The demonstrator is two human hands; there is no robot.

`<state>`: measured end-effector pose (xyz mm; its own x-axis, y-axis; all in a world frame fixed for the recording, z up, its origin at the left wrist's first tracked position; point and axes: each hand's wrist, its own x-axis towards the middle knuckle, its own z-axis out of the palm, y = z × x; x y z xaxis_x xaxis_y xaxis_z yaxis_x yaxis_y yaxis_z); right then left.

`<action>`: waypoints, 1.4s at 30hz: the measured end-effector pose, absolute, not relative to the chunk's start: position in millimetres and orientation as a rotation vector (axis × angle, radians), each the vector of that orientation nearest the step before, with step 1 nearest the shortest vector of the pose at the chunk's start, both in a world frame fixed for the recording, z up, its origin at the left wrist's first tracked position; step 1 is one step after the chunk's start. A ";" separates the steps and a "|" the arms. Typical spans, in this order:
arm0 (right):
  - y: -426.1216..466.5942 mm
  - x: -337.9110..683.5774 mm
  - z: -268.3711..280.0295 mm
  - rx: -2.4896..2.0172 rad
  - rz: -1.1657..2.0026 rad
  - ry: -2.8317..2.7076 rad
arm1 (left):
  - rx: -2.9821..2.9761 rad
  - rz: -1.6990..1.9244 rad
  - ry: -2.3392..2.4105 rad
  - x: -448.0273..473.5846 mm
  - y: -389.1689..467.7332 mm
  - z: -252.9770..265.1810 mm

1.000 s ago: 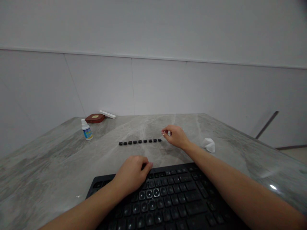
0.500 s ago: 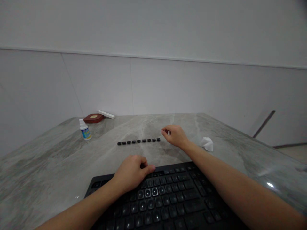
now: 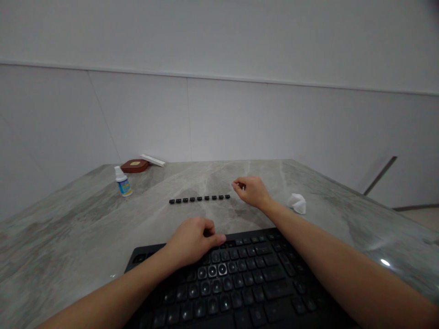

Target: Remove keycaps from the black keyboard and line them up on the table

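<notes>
A black keyboard lies in front of me, partly under both forearms. My left hand grips its far edge, with the thumb lying on the top key row and the fingers curled over behind. Beyond it, several small black keycaps form a straight line across the table. My right hand is just past the right end of that line, thumb and forefinger pinched together. Anything between those fingertips is too small to make out.
On the grey marbled table a spray bottle stands at the left. Behind it lie a reddish-brown box and a white flat piece. A crumpled white tissue lies beside my right forearm. A white wall rises at the back.
The view has tilted slightly, so the table's things sit a little higher. Both hands keep nearly the same pose and place.
</notes>
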<state>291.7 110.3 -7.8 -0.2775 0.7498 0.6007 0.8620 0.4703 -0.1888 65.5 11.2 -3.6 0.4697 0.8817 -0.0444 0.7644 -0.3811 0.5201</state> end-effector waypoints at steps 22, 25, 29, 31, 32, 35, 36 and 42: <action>102.8 289.1 5.1 -1.487 -0.327 -2.189 | 2.624 0.163 0.972 74.7 -35.8 13.6; 90.6 286.9 23.5 -1.552 -0.342 -2.323 | 2.665 -0.059 0.907 79.7 -49.2 18.7; 62.6 278.5 58.1 -1.582 -0.308 -2.455 | 2.628 -0.096 0.994 83.5 -49.8 22.3; 44.1 274.7 78.3 -1.567 -0.263 -2.514 | 2.624 -0.068 0.998 84.7 -48.6 25.2; 34.4 273.7 88.4 -1.540 -0.216 -2.539 | 2.624 -0.072 0.990 85.3 -48.2 26.9; 6.8 275.2 113.9 -1.440 -0.036 -2.616 | 2.626 -0.125 0.984 86.9 -48.5 31.4; -0.7 276.9 119.5 -1.410 -0.001 -2.624 | 2.624 -0.123 0.987 87.3 -48.9 32.3; -18.8 287.4 123.3 -1.425 -0.038 -2.597 | 2.623 -0.060 0.966 82.0 -50.7 35.6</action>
<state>287.4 -18.8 123.3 -0.5251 0.8342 0.1685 0.8387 0.5408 -0.0635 82.0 -50.7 35.6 0.7673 0.6219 -0.1565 0.6366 -0.7090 0.3035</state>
